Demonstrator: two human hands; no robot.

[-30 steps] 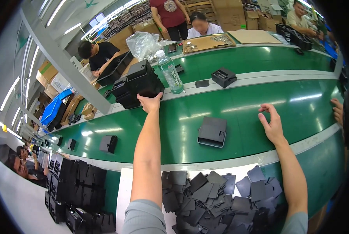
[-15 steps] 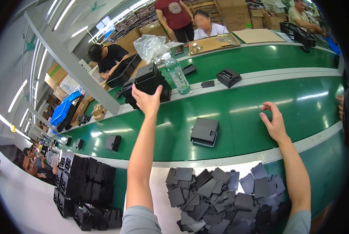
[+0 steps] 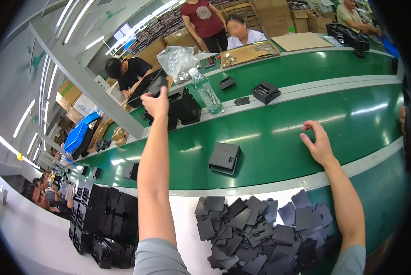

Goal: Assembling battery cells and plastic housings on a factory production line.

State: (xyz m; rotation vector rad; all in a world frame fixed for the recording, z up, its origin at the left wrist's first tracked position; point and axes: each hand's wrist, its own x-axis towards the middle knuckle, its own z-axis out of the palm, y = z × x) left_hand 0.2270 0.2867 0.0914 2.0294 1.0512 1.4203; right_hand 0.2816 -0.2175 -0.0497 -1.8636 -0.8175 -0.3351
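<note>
My left hand [image 3: 156,104] reaches over the far side of the green belt, thumb and fingers closed around a black plastic box [image 3: 158,85]. That box is partly hidden by the hand. Just right of it stands a stack of black boxes [image 3: 185,107] on the grey ledge. My right hand [image 3: 319,144] hovers above the belt at the right, its fingers apart and slightly curled, with nothing in them. Between the hands, a closed black box [image 3: 224,158] lies on the green belt [image 3: 269,142].
Near me lies a pile of thin black covers [image 3: 251,233], with stacked black boxes [image 3: 107,215] to its left. A plastic bottle [image 3: 206,91] and an open black box [image 3: 265,92] stand on the ledge. A grey post [image 3: 86,75] rises at left. Several people sit or stand beyond.
My left hand has moved left and away from the stack, taking the top black box with it. The box on the belt has shifted left. My right hand has barely moved.
</note>
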